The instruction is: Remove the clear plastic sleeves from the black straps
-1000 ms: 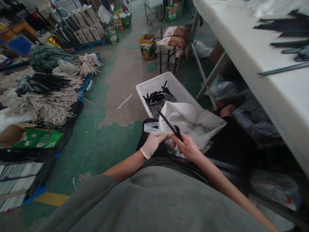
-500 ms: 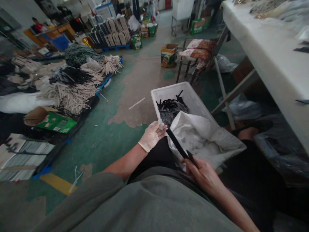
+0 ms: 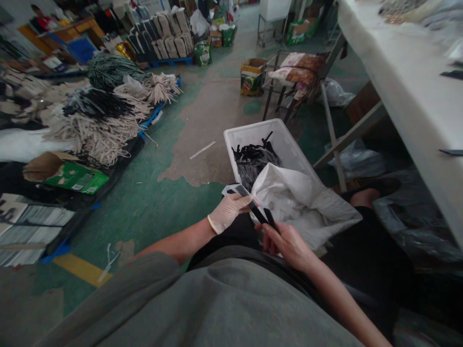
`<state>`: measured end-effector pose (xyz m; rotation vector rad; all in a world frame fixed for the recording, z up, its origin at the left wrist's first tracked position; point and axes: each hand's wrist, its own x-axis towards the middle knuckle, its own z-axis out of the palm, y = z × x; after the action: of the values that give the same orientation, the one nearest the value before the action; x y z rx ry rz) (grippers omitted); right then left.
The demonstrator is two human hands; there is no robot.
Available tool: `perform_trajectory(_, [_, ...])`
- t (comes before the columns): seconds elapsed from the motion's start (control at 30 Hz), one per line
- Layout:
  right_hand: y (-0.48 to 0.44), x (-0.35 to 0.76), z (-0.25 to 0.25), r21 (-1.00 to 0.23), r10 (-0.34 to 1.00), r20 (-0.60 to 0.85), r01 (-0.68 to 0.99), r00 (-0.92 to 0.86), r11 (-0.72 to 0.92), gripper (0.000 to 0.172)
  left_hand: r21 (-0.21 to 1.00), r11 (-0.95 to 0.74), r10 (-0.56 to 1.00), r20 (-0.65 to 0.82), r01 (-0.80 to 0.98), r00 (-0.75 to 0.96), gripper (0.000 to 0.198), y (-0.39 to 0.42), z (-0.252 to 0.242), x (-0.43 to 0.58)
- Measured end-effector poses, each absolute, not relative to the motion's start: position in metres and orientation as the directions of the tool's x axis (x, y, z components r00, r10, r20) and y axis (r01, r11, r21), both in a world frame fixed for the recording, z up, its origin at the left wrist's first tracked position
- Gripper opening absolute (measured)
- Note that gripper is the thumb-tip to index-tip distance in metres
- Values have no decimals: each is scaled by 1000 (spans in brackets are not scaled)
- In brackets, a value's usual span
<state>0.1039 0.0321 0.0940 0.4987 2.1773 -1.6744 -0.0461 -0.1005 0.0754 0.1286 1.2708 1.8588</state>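
Observation:
My left hand (image 3: 228, 212), in a pale thin glove, pinches a small clear plastic sleeve (image 3: 243, 189) around the far end of a black strap (image 3: 257, 212). My bare right hand (image 3: 287, 243) is closed on the near part of the strap, where a short black end stands up beside the main length. Just beyond both hands, a white woven sack (image 3: 289, 185) holding clear plastic pieces lies over my lap and the near side of a white plastic bin (image 3: 300, 149). Inside the bin are many black straps (image 3: 255, 156), some under clear plastic.
A white-topped table (image 3: 408, 91) stands on the right, with a cloth-covered stool (image 3: 300, 70) and an open carton (image 3: 252, 77) ahead. Bundled cords (image 3: 94, 127) and a green box (image 3: 77, 176) lie on the left. One pale strip (image 3: 202, 150) is on the floor.
The far end of the black strap has entered the plastic sleeve at my left hand. My right hand has moved forward and left, closer to my left hand.

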Motion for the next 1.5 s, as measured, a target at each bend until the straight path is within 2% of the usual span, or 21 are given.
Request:
perform_trajectory(0.07, [29,101,96,-878,77,-404,410,-911,247,43,884,-113,641,-284,-453,-713,35,-112,90,-61])
perform_trajectory(0.13, [26,100,99,-900,101,-319,334,-942,280,39,955,-178,526,-110,-236,-844,31,-130,113,-81])
perform_trajectory(0.23, [25,105,102,-930,53,-228,234,-972,283,35,941,-323,319,213,106,-924,31,-158,144,-98])
perform_trajectory(0.3, [26,109,99,-939,28,-209,208,-978,275,37,914,-367,244,271,170,-931,34,-165,148,-95])
perform_trajectory(0.37, [30,115,93,-917,75,-240,251,-968,310,39,922,-387,226,113,17,-968,36,-161,131,-84])
perform_trajectory(0.43, [36,123,89,-855,151,-317,351,-936,382,41,865,-414,252,-190,-283,-949,36,-152,99,-70])
perform_trajectory(0.53, [48,141,91,-712,163,-483,495,-860,499,44,606,-404,345,-592,-685,-728,33,-139,51,-47])
perform_trajectory(0.6, [52,149,95,-637,143,-562,536,-815,554,45,475,-364,375,-713,-801,-593,28,-134,33,-32])
perform_trajectory(0.7, [48,143,96,-598,130,-576,525,-807,606,46,410,-308,433,-743,-859,-510,23,-127,28,-15])
perform_trajectory(0.83, [34,118,87,-660,82,-556,499,-827,562,43,324,-210,533,-753,-922,-386,22,-117,38,-7])
perform_trajectory(0.9, [34,112,88,-658,98,-567,522,-818,543,45,306,-247,525,-755,-919,-392,21,-115,41,-9])
perform_trajectory(1.0, [47,120,98,-585,212,-577,580,-789,568,50,350,-350,465,-740,-869,-486,17,-117,42,-16])
perform_trajectory(1.1, [59,134,110,-489,305,-557,602,-772,632,49,358,-341,470,-736,-869,-487,16,-119,41,-15])
perform_trajectory(1.23, [55,133,111,-365,308,-549,555,-777,748,40,277,-320,520,-748,-906,-413,15,-113,41,-1])
perform_trajectory(1.37, [37,110,102,-228,327,-457,465,-827,856,34,236,-264,551,-759,-935,-347,14,-105,40,15])
perform_trajectory(1.43, [33,100,101,-237,313,-445,447,-839,862,32,240,-234,582,-742,-942,-333,14,-103,39,17])
perform_trajectory(1.5, [36,100,104,-325,274,-490,465,-828,823,37,260,-234,586,-731,-937,-349,14,-104,38,13])
